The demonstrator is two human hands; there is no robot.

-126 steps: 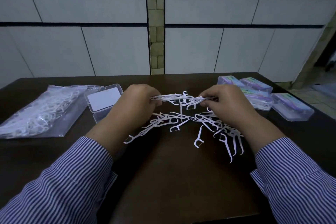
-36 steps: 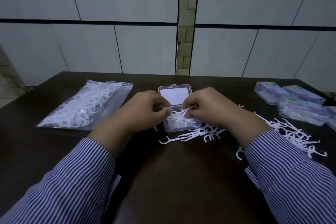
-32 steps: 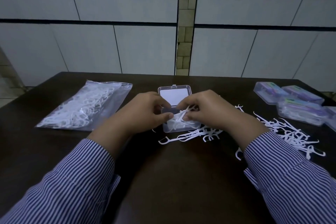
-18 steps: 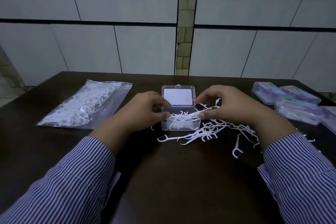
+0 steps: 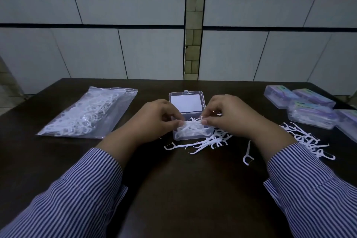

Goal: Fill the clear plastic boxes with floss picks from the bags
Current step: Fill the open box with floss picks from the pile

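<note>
An open clear plastic box (image 5: 193, 135) stands mid-table, its lid (image 5: 187, 102) tipped back. White floss picks (image 5: 193, 128) lie piled in it. My left hand (image 5: 154, 120) pinches the pile at the box's left side. At the right side my right hand (image 5: 229, 118) pinches picks over the box. Loose floss picks (image 5: 204, 144) lie scattered in front of the box, and another heap of picks (image 5: 307, 141) lies right of my right forearm. A clear bag of picks (image 5: 87, 114) lies flat at the left.
Several closed boxes with purple labels (image 5: 309, 110) are grouped at the far right of the dark table (image 5: 183, 189). A single pick (image 5: 248, 153) lies near my right wrist. A tiled wall stands behind the table's far edge.
Both hands carried a bunch of picks from the loose heap to the open box. My right hand moved out to the right half a second ago and is back over the box.
</note>
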